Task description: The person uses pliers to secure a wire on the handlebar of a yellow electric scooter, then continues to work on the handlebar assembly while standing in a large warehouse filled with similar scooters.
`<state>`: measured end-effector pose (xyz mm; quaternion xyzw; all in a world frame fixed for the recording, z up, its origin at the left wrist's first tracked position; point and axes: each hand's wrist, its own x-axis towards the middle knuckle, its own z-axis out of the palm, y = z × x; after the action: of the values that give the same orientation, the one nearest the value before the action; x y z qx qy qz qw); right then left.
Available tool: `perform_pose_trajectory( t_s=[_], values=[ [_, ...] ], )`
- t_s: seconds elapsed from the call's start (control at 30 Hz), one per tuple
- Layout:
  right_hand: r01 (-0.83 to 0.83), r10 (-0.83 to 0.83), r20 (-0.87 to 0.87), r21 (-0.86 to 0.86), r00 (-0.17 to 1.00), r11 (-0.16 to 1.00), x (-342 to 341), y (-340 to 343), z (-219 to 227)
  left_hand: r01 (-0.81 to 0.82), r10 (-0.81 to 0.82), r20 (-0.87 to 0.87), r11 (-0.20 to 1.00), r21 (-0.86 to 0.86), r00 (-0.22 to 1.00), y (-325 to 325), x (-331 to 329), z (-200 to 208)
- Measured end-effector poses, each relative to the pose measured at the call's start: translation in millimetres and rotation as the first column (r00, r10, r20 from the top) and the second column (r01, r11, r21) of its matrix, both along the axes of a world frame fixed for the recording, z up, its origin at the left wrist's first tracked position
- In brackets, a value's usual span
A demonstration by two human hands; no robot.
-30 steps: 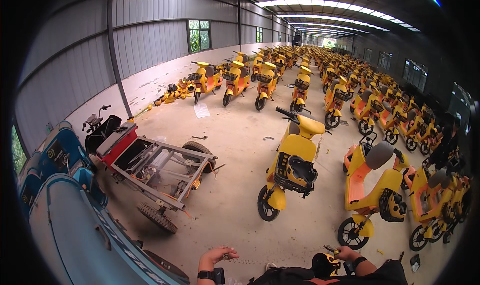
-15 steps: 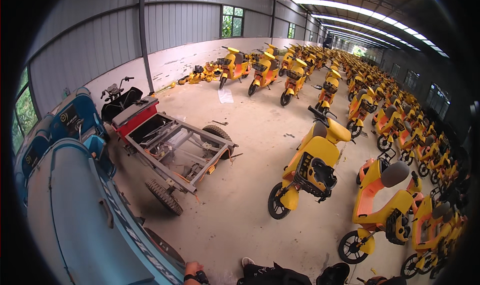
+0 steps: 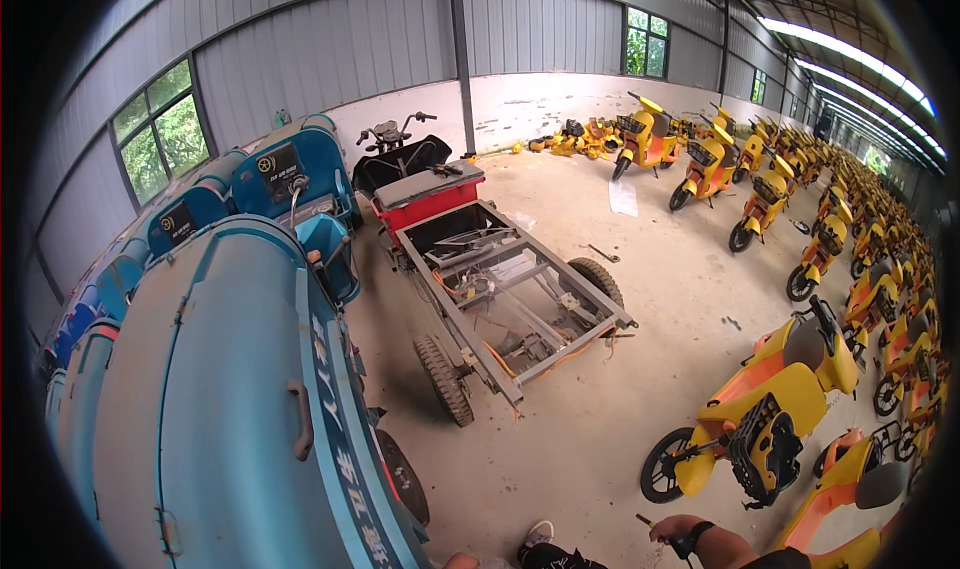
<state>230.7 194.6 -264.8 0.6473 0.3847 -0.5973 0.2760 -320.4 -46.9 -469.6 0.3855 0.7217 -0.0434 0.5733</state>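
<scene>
My right hand (image 3: 676, 528) is low in the picture, right of the middle, with its forearm coming in from the lower right and a black band at the wrist. Its fingers are closed round a slim dark thing with a yellowish tip (image 3: 643, 518), which points up and left; its kind is too small to tell. Of my left hand (image 3: 461, 562) only a patch of skin shows at the lower edge, its fingers hidden. Close by on the left stands a blue vehicle body (image 3: 230, 389) with a dark handle. One shoe (image 3: 539, 535) shows between my hands.
A stripped three-wheeler frame (image 3: 560, 324) with a red box (image 3: 430, 204) stands ahead on the concrete floor. A wrench (image 3: 604, 254) lies beyond it. Yellow scooters (image 3: 770, 409) stand in rows on the right. Yellow parts (image 3: 590, 139) lie by the back wall.
My view has swung left, so the three-wheeler frame and scooters sit farther right. My right hand with the slim thing has come into view. The left hand has sunk to the lower edge.
</scene>
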Motion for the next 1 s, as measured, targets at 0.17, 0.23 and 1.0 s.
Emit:
perform_pose_trajectory(
  t_s=[0.17,0.23,1.0],
  values=[
    [0.241,-0.028,-0.240,0.955,0.970,0.176,-122.4,439.2,403.3,-0.323,0.319,0.067,0.944,0.072,0.946,88.5,-27.8,109.1],
    [0.766,0.137,-0.761,0.642,0.634,0.018,-134.3,509.1,571.4,-0.627,0.588,0.229,0.759,0.177,0.776,117.5,-28.5,157.6],
    [0.429,-0.461,0.222,0.180,0.859,0.885,12.4,-27.3,-52.5,-0.213,0.215,-0.001,0.969,-0.128,0.977,379.9,-188.2,135.8]
  ],
)
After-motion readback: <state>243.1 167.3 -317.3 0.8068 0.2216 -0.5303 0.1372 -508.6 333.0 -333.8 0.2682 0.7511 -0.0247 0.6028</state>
